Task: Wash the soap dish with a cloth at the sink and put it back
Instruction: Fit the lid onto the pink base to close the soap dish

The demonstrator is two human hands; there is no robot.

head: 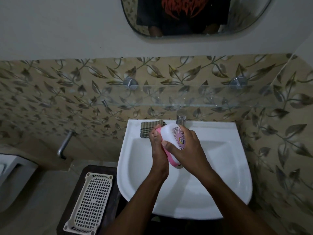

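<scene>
A white slotted basket lies on a dark surface just left of the sink. Both forearms reach up over the sink's front rim and meet above the basin.

The soap dish, a pink base under a white patterned lid, is held between the two hands above the back half of the basin, tilted on its side, clear of the porcelain. The left hand grips the dish from the left, its fingers curled round the pink edge. The right hand grips it from the right, thumb pressed on the white lid and the other fingers wrapped over the far side.

Just behind the hands a striped cloth lies folded on the sink's back left rim, partly hidden by the left fingers. The tap stands at the middle of the back rim, beside the cloth. Above it a glass shelf crosses the leaf-patterned tiles, and a mirror hangs higher on the wall.
</scene>
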